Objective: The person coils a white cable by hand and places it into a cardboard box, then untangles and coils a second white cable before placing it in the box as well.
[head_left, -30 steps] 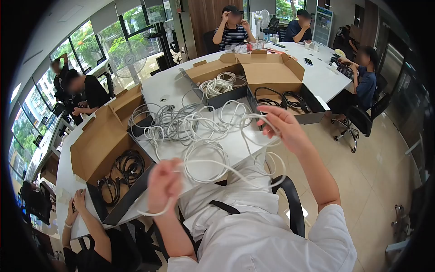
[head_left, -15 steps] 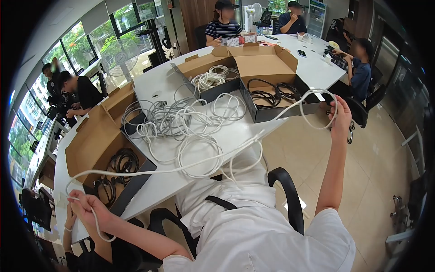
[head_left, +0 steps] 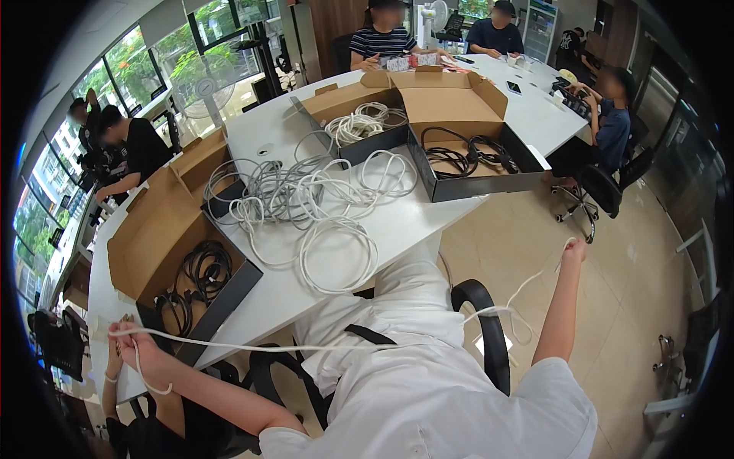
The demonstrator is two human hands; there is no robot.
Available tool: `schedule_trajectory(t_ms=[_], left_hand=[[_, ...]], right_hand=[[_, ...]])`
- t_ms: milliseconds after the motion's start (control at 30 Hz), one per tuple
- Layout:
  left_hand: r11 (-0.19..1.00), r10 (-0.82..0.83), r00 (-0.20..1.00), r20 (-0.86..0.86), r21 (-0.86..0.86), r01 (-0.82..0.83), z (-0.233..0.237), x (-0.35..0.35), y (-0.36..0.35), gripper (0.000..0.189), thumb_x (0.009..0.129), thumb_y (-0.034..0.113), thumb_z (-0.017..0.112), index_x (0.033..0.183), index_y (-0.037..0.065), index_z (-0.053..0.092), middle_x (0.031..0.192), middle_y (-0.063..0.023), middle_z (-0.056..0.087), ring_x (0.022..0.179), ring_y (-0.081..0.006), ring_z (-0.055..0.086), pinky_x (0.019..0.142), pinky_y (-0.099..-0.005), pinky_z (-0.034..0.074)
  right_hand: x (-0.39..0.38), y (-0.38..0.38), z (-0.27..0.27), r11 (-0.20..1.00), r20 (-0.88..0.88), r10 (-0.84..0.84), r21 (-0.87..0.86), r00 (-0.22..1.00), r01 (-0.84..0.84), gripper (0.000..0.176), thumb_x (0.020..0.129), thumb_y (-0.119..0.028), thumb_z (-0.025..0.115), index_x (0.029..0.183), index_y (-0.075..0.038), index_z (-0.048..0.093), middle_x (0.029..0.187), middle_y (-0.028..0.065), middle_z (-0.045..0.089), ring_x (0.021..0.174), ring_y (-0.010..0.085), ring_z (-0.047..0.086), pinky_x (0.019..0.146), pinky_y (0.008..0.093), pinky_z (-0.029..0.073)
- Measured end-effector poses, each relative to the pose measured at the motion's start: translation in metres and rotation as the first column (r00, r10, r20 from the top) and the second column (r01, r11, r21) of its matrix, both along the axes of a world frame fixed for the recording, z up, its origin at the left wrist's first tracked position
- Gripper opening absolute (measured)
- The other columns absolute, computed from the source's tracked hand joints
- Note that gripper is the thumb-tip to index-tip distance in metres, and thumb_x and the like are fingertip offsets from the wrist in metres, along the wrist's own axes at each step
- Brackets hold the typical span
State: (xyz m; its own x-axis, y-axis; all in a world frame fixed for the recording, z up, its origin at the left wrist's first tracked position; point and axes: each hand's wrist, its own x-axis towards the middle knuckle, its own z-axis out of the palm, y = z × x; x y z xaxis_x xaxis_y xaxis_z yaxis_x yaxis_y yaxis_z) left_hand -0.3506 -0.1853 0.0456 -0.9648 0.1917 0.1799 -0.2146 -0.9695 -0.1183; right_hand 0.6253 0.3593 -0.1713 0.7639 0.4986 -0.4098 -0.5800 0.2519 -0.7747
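Observation:
My left hand (head_left: 145,359) is closed around a white cable (head_left: 252,348), with a short end looping below the fist. From there the cable runs across my lap and dips in a loose loop beside the chair's armrest. It then rises to my right hand (head_left: 575,251), held out over the floor and closed on it. On the white table (head_left: 413,222) in front of me lies a tangle of grey and white cables (head_left: 298,191). Nearer to me is a round loop of white cable (head_left: 336,287).
An open box (head_left: 237,287) at left holds black cables (head_left: 206,271). Farther back are a box with white cables (head_left: 363,122) and another (head_left: 474,183) with black cables. Another person's arm (head_left: 115,363) is beside my left hand. Several people sit or stand around.
My right hand has moved down, and its large cable loop has opened out. The cable between my hands has dropped from above the table to my lap. My left hand stays closed on it.

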Motion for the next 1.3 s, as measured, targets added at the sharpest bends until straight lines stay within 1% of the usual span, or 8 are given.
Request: schedule_trajectory(t_ms=[167,267,433,567,767,967,1100,1300], left_hand=[[0.969,-0.222,0.915,-0.337,-0.178,0.169,0.057,0.138,0.081,0.022,0.096,0.005,0.045,0.116,-0.001,0.053,0.105,-0.0125,0.059,0.050,-0.0068,0.029,0.045,-0.0187,0.031],[0.914,-0.383,0.819,-0.427,-0.304,0.269,0.072,0.192,0.114,0.021,0.098,0.010,0.047,0.115,0.002,0.055,0.109,-0.0140,0.061,0.049,-0.0044,0.029,0.040,-0.0161,0.028],[0.830,-0.524,0.768,-0.368,-0.421,0.365,0.074,0.254,0.148,0.019,0.099,0.013,0.047,0.112,0.001,0.055,0.100,-0.0122,0.063,0.048,-0.0030,0.028,0.037,-0.0165,0.027],[0.806,-0.377,0.822,-0.428,-0.588,0.063,0.066,0.294,0.178,0.018,0.099,0.013,0.047,0.110,0.001,0.054,0.097,-0.0140,0.064,0.047,-0.0014,0.029,0.038,-0.0161,0.028],[0.756,-0.064,0.723,-0.688,-0.506,-0.415,0.039,0.309,0.202,0.019,0.095,0.007,0.042,0.112,0.001,0.048,0.105,-0.0200,0.061,0.046,-0.0014,0.032,0.039,-0.0175,0.030],[0.641,-0.695,0.631,-0.345,-0.695,0.326,0.039,0.334,0.182,0.047,0.088,0.014,0.050,0.132,0.001,0.041,0.121,-0.0235,0.054,0.046,-0.0064,0.035,0.041,-0.0210,0.036],[0.367,-0.910,0.140,-0.390,-0.601,0.710,0.010,0.330,0.171,0.045,0.092,0.023,0.051,0.132,0.002,0.047,0.103,-0.0217,0.061,0.047,-0.0087,0.041,0.042,-0.0229,0.035],[0.261,-0.920,-0.148,-0.364,-0.848,0.462,0.000,0.337,0.170,0.053,0.095,0.044,0.050,0.097,-0.009,0.060,0.060,-0.0098,0.056,0.047,-0.0123,0.045,0.046,-0.0251,0.035]], right_hand=[[-0.123,-0.050,0.049,0.667,0.668,0.724,-0.614,0.173,-0.421,0.020,0.086,-0.014,0.059,0.097,0.002,0.063,0.078,0.0058,0.060,0.056,0.0154,0.055,0.048,0.0307,0.044],[-0.223,-0.094,0.096,0.932,0.680,0.199,-0.354,-0.705,-0.078,0.027,0.087,-0.019,0.063,0.100,0.004,0.064,0.094,0.0151,0.067,0.075,0.0211,0.064,0.062,0.0332,0.051],[-0.403,-0.223,0.215,0.029,0.835,0.165,-0.535,-0.524,-0.844,0.030,0.088,-0.016,0.063,0.114,-0.001,0.061,0.106,0.0139,0.066,0.100,0.0273,0.062,0.088,0.0374,0.047],[-0.484,-0.264,0.210,-0.108,0.929,0.042,-0.362,-0.368,-0.926,0.054,0.092,-0.019,0.059,0.139,-0.003,0.039,0.138,0.0195,0.044,0.127,0.0295,0.043,0.102,0.0384,0.036],[-0.525,-0.274,0.194,-0.480,0.720,0.418,-0.343,-0.554,-0.808,0.036,0.097,-0.015,0.047,0.130,0.000,0.048,0.090,0.0084,0.059,0.084,0.0139,0.054,0.077,0.0293,0.045],[-0.499,-0.254,0.219,-0.171,0.742,0.653,-0.054,-0.154,-0.984,0.028,0.097,-0.006,0.043,0.120,-0.001,0.057,0.080,0.0004,0.057,0.064,0.0047,0.047,0.056,0.0188,0.038],[-0.480,-0.232,0.234,0.056,0.831,0.544,0.102,0.116,-0.993,0.026,0.097,-0.007,0.046,0.120,-0.002,0.058,0.083,0.0021,0.060,0.063,0.0056,0.051,0.054,0.0185,0.039],[-0.464,-0.217,0.255,0.196,0.846,0.449,0.220,0.287,-0.956,0.022,0.095,-0.006,0.052,0.115,0.001,0.056,0.086,0.0054,0.063,0.063,0.0060,0.054,0.052,0.0184,0.041]])
